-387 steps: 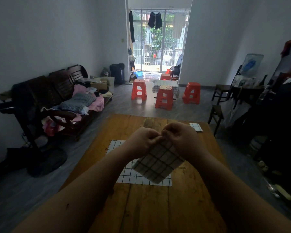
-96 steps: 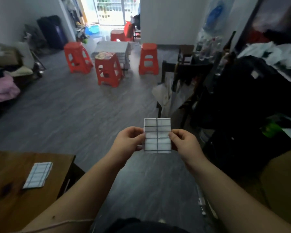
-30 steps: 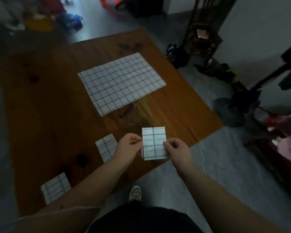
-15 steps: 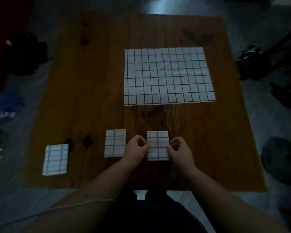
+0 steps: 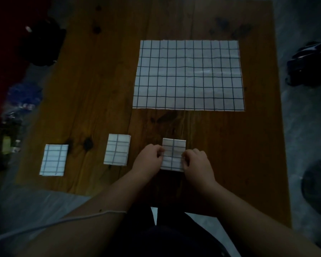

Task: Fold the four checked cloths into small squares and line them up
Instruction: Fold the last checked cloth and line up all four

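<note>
A folded checked cloth (image 5: 172, 154) lies low over the wooden table (image 5: 100, 80), near its front edge. My left hand (image 5: 148, 158) pinches its left side and my right hand (image 5: 196, 162) pinches its right side. Two other folded cloths lie in a row to the left: one (image 5: 117, 150) close by and one (image 5: 54, 160) further left. A large unfolded checked cloth (image 5: 188, 75) is spread flat at the table's far right.
Dark objects lie on the floor to the right (image 5: 308, 62) and to the left (image 5: 43, 39) of the table. A blue bundle (image 5: 24, 97) sits on the floor at the left. A white cable (image 5: 63, 219) runs across my left arm.
Both hands have lowered the folded cloth slightly toward the table, to the right of the two folded ones. The view has steadied over the table.
</note>
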Available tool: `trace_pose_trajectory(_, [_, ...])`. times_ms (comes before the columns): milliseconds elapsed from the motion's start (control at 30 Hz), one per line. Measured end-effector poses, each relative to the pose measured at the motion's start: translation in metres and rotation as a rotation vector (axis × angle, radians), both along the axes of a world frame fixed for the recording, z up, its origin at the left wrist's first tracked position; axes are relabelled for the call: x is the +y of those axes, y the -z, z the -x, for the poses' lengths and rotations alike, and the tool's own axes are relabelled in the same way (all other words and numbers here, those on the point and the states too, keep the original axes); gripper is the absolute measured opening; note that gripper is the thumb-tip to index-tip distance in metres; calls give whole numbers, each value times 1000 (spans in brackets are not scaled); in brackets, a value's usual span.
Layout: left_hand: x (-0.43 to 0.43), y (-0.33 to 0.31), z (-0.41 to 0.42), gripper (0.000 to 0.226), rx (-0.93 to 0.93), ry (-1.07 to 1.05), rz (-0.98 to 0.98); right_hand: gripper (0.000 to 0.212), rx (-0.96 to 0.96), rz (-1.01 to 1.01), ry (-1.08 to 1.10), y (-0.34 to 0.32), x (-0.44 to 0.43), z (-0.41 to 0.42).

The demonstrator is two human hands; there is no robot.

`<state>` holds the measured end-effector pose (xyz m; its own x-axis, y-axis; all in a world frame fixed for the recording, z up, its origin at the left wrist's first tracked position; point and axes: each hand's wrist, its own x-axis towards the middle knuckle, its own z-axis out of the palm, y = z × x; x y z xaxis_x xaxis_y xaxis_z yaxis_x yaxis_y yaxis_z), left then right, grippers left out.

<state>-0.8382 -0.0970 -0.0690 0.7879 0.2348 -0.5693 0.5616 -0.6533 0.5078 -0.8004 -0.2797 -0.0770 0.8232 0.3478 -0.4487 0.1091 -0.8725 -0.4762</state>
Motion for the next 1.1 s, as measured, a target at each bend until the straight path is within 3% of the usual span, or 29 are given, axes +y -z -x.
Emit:
trace_pose_trajectory(167, [23, -26, 18, 37, -123, 123, -223, 35, -102, 33, -155, -23, 25, 3])
trace_pose_trajectory(433, [120, -75, 99, 55, -240, -24, -380, 47, -182, -38, -409, -75, 149, 41])
trace_pose_trajectory(767, [308, -105, 343, 57, -196, -419, -562, 55, -320, -178, -872, -119, 382, 202])
trace_pose_trajectory(967, [439, -121, 503, 60, -113, -600, -625, 56, -298, -279, -1020, -142, 541, 333])
trace_pose_trajectory(1100, [504, -138, 554, 60, -102, -670, -609, 56, -276, -270, -1056, -154, 611, 382])
